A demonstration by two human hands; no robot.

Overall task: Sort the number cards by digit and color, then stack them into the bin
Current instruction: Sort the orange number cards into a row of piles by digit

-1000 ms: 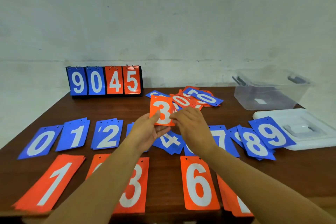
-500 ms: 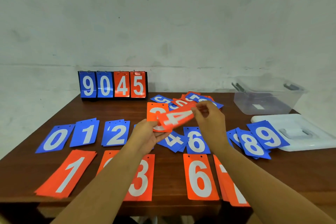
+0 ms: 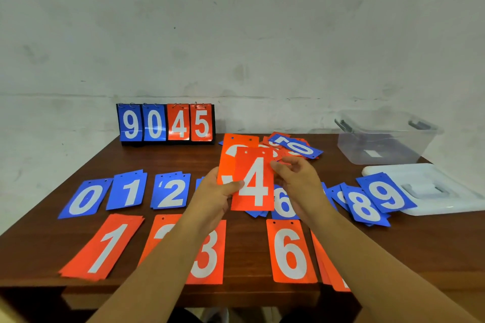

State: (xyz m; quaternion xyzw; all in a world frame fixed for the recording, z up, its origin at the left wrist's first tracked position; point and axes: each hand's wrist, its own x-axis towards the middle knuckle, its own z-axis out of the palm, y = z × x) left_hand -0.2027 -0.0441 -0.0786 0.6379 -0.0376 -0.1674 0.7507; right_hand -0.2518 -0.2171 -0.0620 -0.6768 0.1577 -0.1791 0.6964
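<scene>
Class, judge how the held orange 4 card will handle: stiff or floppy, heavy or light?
Probably fairly stiff: the 4 card stands flat and upright, held only at its edges. Likely light: left hand and right hand just pinch it. Possibly slippery: its face looks smooth.

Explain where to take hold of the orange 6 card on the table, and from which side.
Take the orange 6 card by its near short edge, from the front. It lies flat, face up on the table, with that edge close to the table's front rim, so you can probably slide it out and pinch it there.
</scene>
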